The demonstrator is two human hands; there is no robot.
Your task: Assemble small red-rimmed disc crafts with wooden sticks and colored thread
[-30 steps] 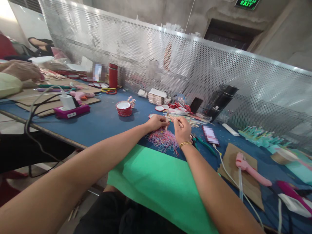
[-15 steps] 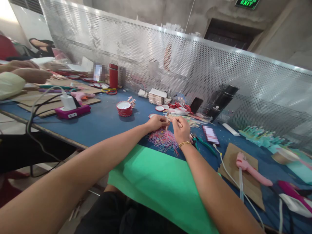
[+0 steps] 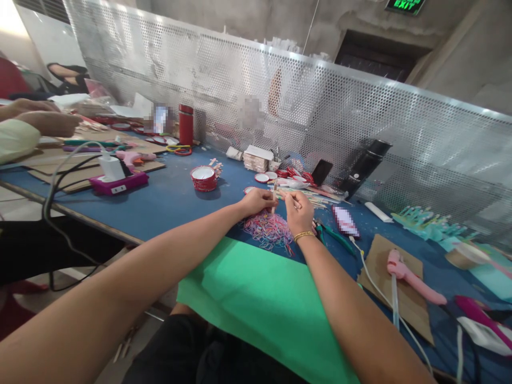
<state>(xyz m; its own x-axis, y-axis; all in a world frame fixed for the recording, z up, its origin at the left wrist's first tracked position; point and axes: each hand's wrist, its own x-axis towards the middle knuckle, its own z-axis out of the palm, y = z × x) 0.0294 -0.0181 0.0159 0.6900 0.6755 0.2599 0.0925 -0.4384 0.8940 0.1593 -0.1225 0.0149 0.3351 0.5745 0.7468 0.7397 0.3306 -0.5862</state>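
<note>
My left hand [image 3: 258,202] is closed in a pinch on a thin, pale wooden stick [image 3: 274,202], which stands upright between the two hands. Just to the right, my right hand [image 3: 300,212] has its fingers curled together; what they hold is too small to name. Below both hands lies a tangled heap of multicoloured thread [image 3: 267,229], pink, blue and purple. A green sheet [image 3: 256,298] spreads from the table edge over my lap. Green-handled pliers [image 3: 338,239] rest beside my right wrist.
A stack of red-rimmed white discs [image 3: 204,178] stands left on the blue table [image 3: 168,208]. Behind are loose sticks [image 3: 320,200], a black bottle [image 3: 366,168] and a perforated metal screen [image 3: 224,80]. Rightward lies a pink glue gun [image 3: 416,280] on cardboard. A co-worker's hands [image 3: 48,120] are far left.
My right hand has shifted slightly to the right, away from the stick. The left hand and stick keep their place. The co-worker's hands have moved a little left.
</note>
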